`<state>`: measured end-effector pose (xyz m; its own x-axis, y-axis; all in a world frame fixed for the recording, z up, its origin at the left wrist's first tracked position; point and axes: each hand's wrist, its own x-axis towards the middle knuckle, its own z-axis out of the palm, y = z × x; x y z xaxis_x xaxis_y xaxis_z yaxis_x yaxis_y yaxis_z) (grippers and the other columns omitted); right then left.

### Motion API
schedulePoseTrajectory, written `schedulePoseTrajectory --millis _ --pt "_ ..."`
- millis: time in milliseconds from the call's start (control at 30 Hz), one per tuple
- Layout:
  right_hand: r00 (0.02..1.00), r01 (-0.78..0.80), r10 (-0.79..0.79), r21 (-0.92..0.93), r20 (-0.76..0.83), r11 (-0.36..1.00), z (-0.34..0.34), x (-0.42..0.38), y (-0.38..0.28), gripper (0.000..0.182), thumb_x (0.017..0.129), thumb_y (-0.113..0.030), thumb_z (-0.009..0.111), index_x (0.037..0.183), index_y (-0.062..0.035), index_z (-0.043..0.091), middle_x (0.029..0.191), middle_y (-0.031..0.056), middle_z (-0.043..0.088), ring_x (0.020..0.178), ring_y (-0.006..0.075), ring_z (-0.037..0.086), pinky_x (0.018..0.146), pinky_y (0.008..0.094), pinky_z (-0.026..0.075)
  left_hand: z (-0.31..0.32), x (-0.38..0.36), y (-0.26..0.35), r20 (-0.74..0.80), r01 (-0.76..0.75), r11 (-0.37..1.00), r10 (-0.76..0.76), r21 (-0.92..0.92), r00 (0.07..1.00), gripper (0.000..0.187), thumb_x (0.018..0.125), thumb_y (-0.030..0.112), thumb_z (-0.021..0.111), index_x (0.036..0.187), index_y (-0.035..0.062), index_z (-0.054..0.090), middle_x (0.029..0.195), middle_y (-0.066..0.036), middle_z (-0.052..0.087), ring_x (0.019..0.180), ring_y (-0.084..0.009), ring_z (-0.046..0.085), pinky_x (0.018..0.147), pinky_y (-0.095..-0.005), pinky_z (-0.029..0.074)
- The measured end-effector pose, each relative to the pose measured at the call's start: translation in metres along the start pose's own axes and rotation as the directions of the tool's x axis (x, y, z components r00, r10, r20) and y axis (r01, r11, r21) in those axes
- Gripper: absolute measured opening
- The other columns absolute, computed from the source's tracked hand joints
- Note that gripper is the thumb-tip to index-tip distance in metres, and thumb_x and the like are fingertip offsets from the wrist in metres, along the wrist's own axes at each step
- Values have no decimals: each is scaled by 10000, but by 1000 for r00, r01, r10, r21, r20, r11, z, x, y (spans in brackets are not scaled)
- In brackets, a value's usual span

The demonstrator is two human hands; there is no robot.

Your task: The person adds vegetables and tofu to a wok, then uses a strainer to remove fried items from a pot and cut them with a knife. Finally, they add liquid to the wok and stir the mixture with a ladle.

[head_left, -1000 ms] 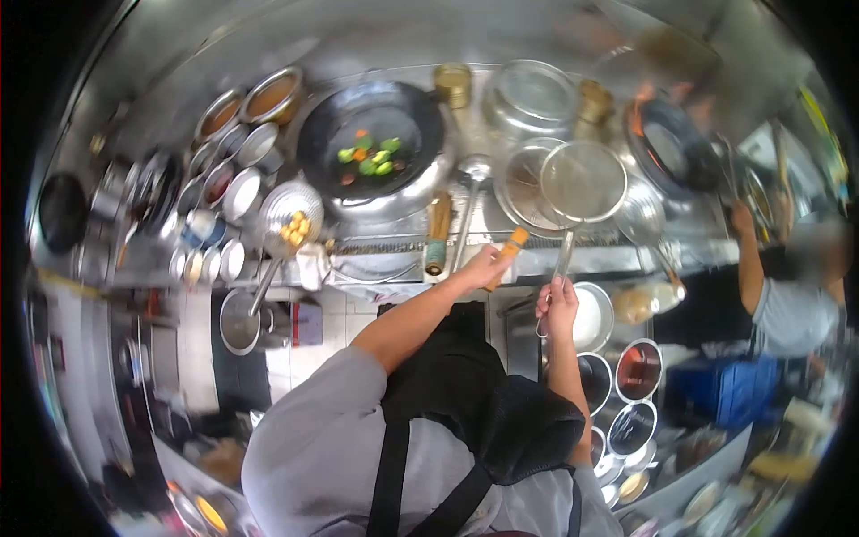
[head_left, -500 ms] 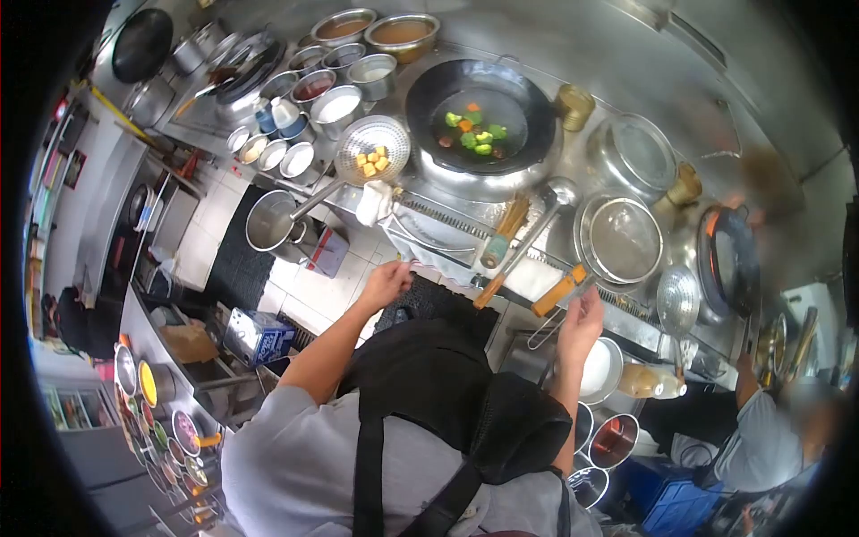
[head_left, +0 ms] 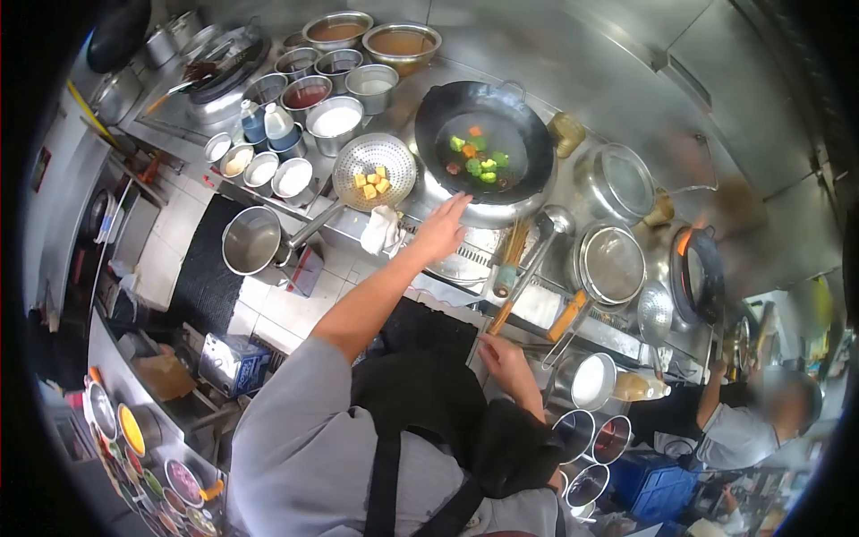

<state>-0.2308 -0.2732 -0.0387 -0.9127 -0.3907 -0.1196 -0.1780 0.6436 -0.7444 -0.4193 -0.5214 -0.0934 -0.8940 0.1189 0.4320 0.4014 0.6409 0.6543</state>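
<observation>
My left hand (head_left: pixel 440 230) stretches toward the near rim of a black wok (head_left: pixel 483 192), its fingers extended and the fingertips right at the rim. Broccoli (head_left: pixel 488 166) and carrot pieces lie in liquid inside that wok. Left of it, a perforated skimmer (head_left: pixel 398 191) holds golden cubes (head_left: pixel 370 182), with a white cloth (head_left: pixel 382 231) below. In front of my apron, my right hand (head_left: pixel 510 365) has loosely bent fingers with nothing visible in them. Nearest to it is the wooden handle of a ladle (head_left: pixel 538 259), beside a bamboo brush (head_left: pixel 508 268).
Metal seasoning pots (head_left: pixel 335 121) crowd the counter at the back left. A wire strainer (head_left: pixel 614 261) rests over a pot on the right, before a second wok (head_left: pixel 702 277). A steel pot (head_left: pixel 252 242) stands low at left. Another person (head_left: pixel 747 416) works at far right.
My left hand has moved up and forward to the wok's rim. My right hand has moved left and down, away from the strainer's handle. The camera view has shifted slightly.
</observation>
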Motion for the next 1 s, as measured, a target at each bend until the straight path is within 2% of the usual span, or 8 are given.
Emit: schedulePoseTrajectory --millis 200,400,600,667,867,933,967,1000 --pt "887 -384 362 -21 -287 923 55 -88 23 304 886 -166 662 1144 -6 653 939 217 689 870 383 679 762 403 540 38 52 -56 322 5 953 -107 302 941 443 889 180 618 1302 51 527 1229 -193 550 1118 -388 569 968 -471 475" --pt "744 -598 634 211 -212 773 100 -145 29 329 897 -187 642 1148 25 652 907 236 702 867 355 705 760 407 542 33 54 -44 262 -104 924 4 368 965 317 854 122 581 1157 35 617 1077 -162 587 1034 -338 603 852 -426 538" --pt "819 -454 458 98 -344 886 67 -98 5 285 867 -144 639 1097 22 672 911 238 697 883 383 691 788 418 538 11 20 -14 202 -40 965 -14 261 979 695 831 119 640 1457 18 355 1494 -262 368 1157 -438 538 996 -523 405" --pt "846 -393 386 58 -368 918 50 -79 -2 276 882 -143 634 1100 23 670 907 229 700 864 357 700 780 410 540 3 -14 -10 5 -181 969 183 168 983 569 832 124 659 1361 14 481 1374 -251 497 1130 -417 557 966 -501 425" --pt "954 -242 288 345 -88 907 21 -6 6 321 987 -221 575 1194 18 628 934 130 711 840 183 690 752 330 550 -64 -99 40 129 304 944 -287 -132 949 144 859 157 692 870 36 613 799 -152 653 814 -355 645 712 -440 502" --pt "934 -286 334 833 131 473 27 27 11 383 999 -287 575 1250 2 585 1036 133 690 888 222 686 776 342 558 -85 -108 65 9 405 912 -405 -62 914 197 865 169 704 798 49 564 725 -129 635 705 -318 639 607 -425 486" --pt "944 -291 245 913 223 288 30 41 11 437 1004 -362 556 1266 -12 557 1118 149 658 956 265 672 820 378 559 -94 -110 79 25 478 877 -477 -48 878 156 846 163 715 924 65 623 816 -104 671 805 -288 658 742 -421 499" --pt "928 -358 170 922 333 148 31 56 8 447 1006 -392 538 1253 -20 561 1127 160 656 1013 269 659 870 407 546 -92 -114 90 -165 251 968 -250 -14 954 215 831 144 721 1012 75 629 886 -98 671 857 -293 649 796 -428 488"
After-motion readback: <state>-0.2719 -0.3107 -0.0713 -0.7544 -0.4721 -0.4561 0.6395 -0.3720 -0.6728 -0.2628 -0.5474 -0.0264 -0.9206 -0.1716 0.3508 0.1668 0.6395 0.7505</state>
